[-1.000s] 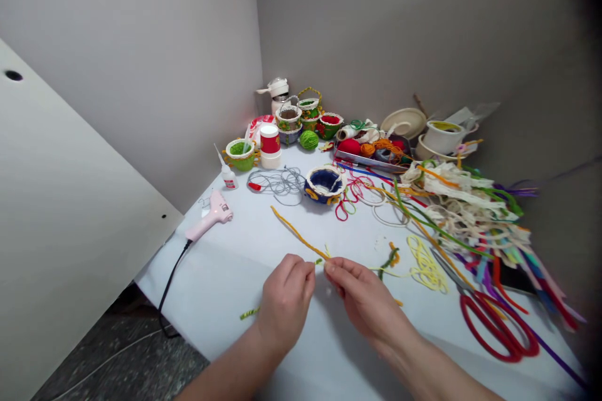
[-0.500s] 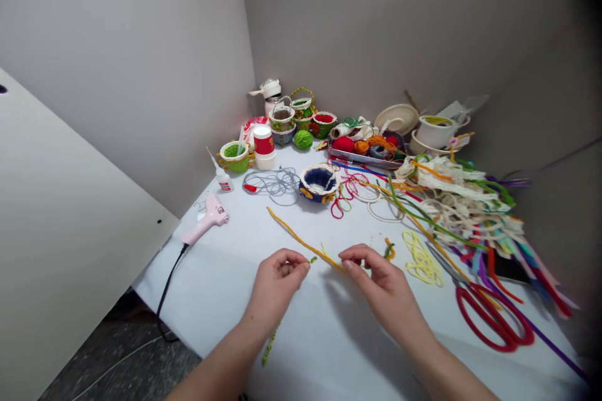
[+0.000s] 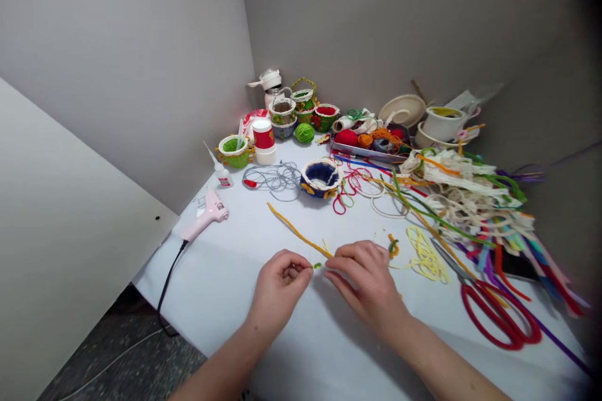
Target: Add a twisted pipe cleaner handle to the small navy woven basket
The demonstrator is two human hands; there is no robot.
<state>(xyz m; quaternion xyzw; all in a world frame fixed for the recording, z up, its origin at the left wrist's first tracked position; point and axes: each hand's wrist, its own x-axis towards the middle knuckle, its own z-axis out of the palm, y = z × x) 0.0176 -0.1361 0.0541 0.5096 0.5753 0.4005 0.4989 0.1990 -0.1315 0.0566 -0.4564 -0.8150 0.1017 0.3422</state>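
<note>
My left hand (image 3: 282,285) is closed in a pinch. A short end of green yarn (image 3: 318,265) pokes out from between its thumb and forefinger. My right hand (image 3: 364,279) is just to the right of that end, with a small gap between thumb and fingers and nothing visible in them. An orange yarn strand (image 3: 298,233) lies on the table beyond both hands. Its near end passes behind my right fingers. The rest of the green yarn is hidden by my left hand and arm.
A blue bowl-shaped basket (image 3: 321,177) stands past the strand. Pink glue gun (image 3: 207,216) and glue bottle (image 3: 222,175) are at left. Red-handled scissors (image 3: 501,316), pale yellow yarn (image 3: 427,255) and a heap of cords (image 3: 470,194) lie at right.
My right hand has moved left, closer to the green yarn end at my left fingertips, and its thumb and fingers have parted. A green-yellow braided length below my left hand is out of sight now.
</note>
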